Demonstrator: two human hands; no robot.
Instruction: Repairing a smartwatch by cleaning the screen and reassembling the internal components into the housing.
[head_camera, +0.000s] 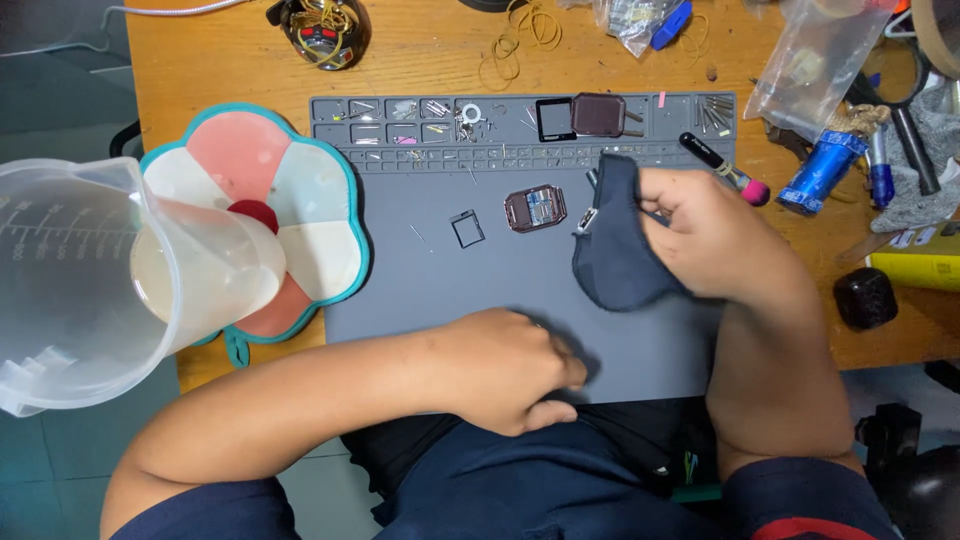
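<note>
My right hand (712, 238) grips a dark blue cloth (612, 250) over the grey work mat (420, 290); a small metal part peeks out at the cloth's left edge (586, 220). My left hand (510, 368) rests curled on the mat's near edge, fingers closed, nothing visible in it. An opened brown watch body (534, 208) lies on the mat left of the cloth. A small black square frame (466, 228) lies further left.
The mat's far tray row holds screws, a black square frame (555, 118) and a brown square part (598, 114). A clear plastic jug (95, 275) and a flower-shaped pad (265, 200) sit left. Plastic bags, a blue cylinder (822, 170), a pink-tipped tool (722, 170) lie right.
</note>
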